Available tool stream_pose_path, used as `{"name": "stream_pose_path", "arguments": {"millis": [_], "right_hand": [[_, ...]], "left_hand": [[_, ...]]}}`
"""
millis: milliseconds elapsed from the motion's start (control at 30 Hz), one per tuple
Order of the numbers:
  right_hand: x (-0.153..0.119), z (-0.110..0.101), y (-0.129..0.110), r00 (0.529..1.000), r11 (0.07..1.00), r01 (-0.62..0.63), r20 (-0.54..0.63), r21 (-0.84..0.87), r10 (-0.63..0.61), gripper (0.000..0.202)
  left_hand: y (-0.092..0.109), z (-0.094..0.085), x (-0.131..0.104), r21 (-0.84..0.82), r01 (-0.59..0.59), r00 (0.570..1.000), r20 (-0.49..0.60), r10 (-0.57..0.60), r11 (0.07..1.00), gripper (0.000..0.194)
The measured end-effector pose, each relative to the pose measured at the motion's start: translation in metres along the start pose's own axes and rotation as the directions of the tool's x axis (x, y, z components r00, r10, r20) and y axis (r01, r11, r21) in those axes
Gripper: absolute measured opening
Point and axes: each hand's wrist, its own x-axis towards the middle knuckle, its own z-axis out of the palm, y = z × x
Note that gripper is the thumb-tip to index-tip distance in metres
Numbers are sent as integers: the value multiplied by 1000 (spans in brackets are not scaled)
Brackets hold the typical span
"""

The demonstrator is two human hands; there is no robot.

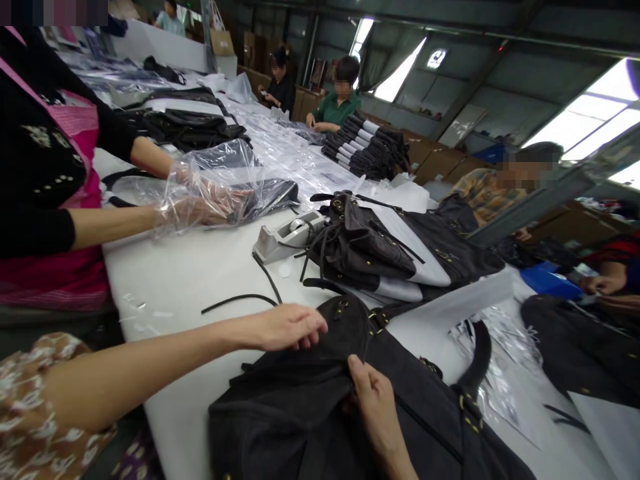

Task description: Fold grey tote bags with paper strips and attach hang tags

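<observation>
A dark backpack (295,407) with brass-coloured fittings lies on the white table in front of me. My right hand (373,400) pinches the edge of the bag's fabric, thumb on top and the other fingers partly hidden beneath. Just above the bag's rounded flap (345,327) is my left hand (290,327), its fingers loosely bent and nothing visible in them. Whether its fingertips touch the flap I cannot tell. Dark straps with buckles (470,407) run along the bag's right side.
Beyond the bag stand a tape dispenser (287,237) and stacked dark bags with white paper (370,247). At left, a co-worker's hands (210,200) handle a bag in clear plastic. Loose black cord (240,300) lies on the table (165,287). Other people work farther back and at right.
</observation>
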Motion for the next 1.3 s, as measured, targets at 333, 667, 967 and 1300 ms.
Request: {"name": "stream_pose_path", "arguments": {"millis": [333, 667, 967, 1300], "right_hand": [[-1, 0, -6, 907, 886, 419, 143, -199, -396, 30], [0, 5, 10, 823, 646, 567, 318, -511, -471, 35], [2, 13, 22, 755, 224, 648, 574, -728, -317, 51], [1, 17, 18, 758, 172, 634, 561, -754, -333, 51]], "left_hand": [[19, 9, 2, -16, 103, 937, 338, -92, 995, 85], [-33, 19, 18, -404, 557, 829, 327, -454, 726, 37], [-53, -20, -1, 204, 133, 967, -240, -82, 970, 39], [20, 17, -75, -190, 572, 817, 46, -575, 798, 57]]}}
